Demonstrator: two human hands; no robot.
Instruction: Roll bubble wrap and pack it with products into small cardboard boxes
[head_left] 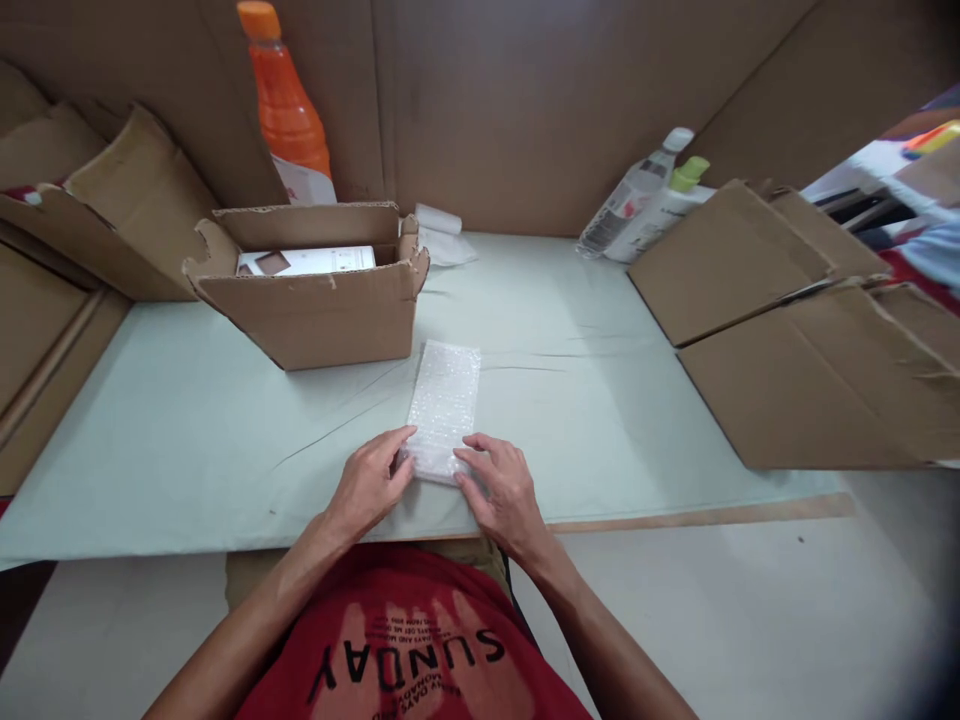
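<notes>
A strip of clear bubble wrap (444, 405) lies lengthwise on the pale green table cover (600, 380), its near end rolled or folded over something I cannot make out. My left hand (371, 485) grips that near end from the left, fingers curled against it. My right hand (501, 488) holds the same end from the right, fingers bent onto the wrap. Both hands sit close to the table's front edge.
An open cardboard box (311, 300) with a white carton (307, 261) inside stands behind the wrap to the left. An orange bottle (286, 110) rises behind it. Two pale bottles (645, 200) lean at the back right. Flattened cardboard (795, 330) lies right; more cardboard (67, 250) left.
</notes>
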